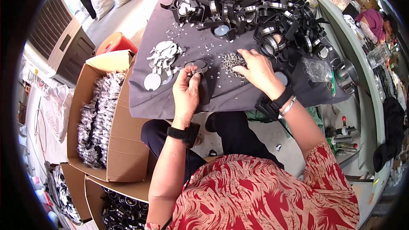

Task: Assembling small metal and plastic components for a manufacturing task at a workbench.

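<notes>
On the grey-clothed table (145, 76), my left hand (187, 85) pinches the near edge of a round, dark-rimmed watch-like piece (200, 65). My right hand (259, 69) rests at a heap of small silver metal parts (231, 61). Its thumb and forefinger are apart at the heap's right side; whether a small part lies under the fingertips is hidden. Left of my left hand lies a pile of flat silver discs with tabs (164, 55), and a single pale disc (152, 81) sits nearer. Another round piece (281, 78) lies partly behind my right wrist.
A big heap of black-strapped round watch-like pieces (238, 4) covers the table's far side. At right are a clear plastic bag (316, 69) and a green tool (333, 80). Cardboard boxes (128, 145) of parts stand at left, near an orange bin (117, 42). Another person (374, 24) is far right.
</notes>
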`<control>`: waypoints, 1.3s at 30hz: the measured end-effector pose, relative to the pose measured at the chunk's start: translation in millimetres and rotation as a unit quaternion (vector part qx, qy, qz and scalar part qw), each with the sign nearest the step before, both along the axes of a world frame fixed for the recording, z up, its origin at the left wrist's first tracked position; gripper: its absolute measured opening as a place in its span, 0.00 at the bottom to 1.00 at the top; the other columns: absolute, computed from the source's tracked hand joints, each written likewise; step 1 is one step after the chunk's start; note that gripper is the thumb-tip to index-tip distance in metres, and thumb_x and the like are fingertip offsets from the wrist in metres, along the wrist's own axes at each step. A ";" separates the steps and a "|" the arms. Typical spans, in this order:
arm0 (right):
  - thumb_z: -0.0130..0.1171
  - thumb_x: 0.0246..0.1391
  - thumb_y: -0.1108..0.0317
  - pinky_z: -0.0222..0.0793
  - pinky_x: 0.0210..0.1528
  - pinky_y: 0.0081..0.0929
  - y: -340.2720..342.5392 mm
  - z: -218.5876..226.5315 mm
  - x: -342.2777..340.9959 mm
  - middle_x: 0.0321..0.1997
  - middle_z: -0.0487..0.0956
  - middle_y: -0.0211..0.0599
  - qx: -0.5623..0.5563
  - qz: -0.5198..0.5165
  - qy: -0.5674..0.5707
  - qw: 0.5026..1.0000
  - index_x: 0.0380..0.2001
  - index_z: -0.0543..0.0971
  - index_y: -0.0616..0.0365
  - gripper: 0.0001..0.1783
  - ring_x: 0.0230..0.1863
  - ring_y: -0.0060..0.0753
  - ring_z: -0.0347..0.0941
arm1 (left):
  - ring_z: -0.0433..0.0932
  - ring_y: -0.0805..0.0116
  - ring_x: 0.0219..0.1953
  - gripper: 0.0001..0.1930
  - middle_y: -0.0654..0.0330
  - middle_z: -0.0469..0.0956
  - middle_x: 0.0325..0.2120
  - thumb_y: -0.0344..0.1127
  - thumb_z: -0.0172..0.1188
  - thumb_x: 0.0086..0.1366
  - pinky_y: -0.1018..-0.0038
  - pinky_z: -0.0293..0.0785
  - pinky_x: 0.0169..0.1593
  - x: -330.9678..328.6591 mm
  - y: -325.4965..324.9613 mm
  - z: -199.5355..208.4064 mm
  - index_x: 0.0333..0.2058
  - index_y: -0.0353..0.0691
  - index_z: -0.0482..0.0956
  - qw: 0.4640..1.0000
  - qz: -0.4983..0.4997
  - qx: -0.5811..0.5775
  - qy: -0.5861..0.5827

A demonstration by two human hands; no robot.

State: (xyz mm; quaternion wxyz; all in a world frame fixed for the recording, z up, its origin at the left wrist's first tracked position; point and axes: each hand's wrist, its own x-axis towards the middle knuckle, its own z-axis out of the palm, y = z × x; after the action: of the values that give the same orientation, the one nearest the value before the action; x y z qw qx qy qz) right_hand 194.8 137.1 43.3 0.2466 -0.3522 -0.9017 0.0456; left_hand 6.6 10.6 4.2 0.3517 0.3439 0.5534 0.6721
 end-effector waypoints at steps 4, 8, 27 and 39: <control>0.64 0.41 0.60 0.71 0.44 0.44 17.1 -0.9 -12.9 0.35 0.77 0.52 -0.057 -0.011 -0.068 0.996 0.41 0.73 0.61 0.24 0.39 0.55 0.75 | 0.59 0.88 0.24 0.07 0.74 0.68 0.24 0.27 0.52 0.64 0.88 0.56 0.27 1.9 -0.7 2.2 0.41 0.40 0.73 1.000 0.000 0.005 -0.006; 0.60 0.42 0.71 0.70 0.33 0.34 27.3 8.2 -5.1 0.24 0.78 0.48 -0.136 -0.005 0.080 0.987 0.31 0.76 0.63 0.11 0.29 0.46 0.77 | 0.59 0.88 0.25 0.06 0.74 0.68 0.25 0.27 0.52 0.64 0.88 0.56 0.28 2.2 2.3 -1.2 0.40 0.39 0.73 1.000 0.004 0.020 0.007; 0.56 0.50 0.67 0.72 0.34 0.44 -11.5 -9.5 -38.0 0.31 0.74 0.46 0.009 -0.010 -0.031 0.999 0.27 0.75 0.60 0.07 0.30 0.52 0.75 | 0.61 0.87 0.28 0.07 0.73 0.69 0.28 0.26 0.52 0.64 0.88 0.59 0.31 -0.7 -0.2 0.2 0.40 0.38 0.74 1.000 0.001 -0.020 -0.010; 0.56 0.49 0.69 0.69 0.31 0.39 -7.3 -12.7 -46.2 0.26 0.74 0.41 -0.059 -0.008 -0.012 0.998 0.26 0.76 0.59 0.05 0.29 0.46 0.75 | 0.59 0.88 0.24 0.07 0.74 0.68 0.24 0.27 0.53 0.64 0.88 0.57 0.26 0.5 0.8 -1.5 0.40 0.39 0.73 1.000 -0.002 0.007 -0.018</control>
State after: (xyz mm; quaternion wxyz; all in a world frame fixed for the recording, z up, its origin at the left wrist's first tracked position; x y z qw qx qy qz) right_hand 148.5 129.8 30.6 0.2151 -0.3740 -0.8974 0.0926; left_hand 7.1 11.4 2.6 0.3611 0.3352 0.5417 0.6810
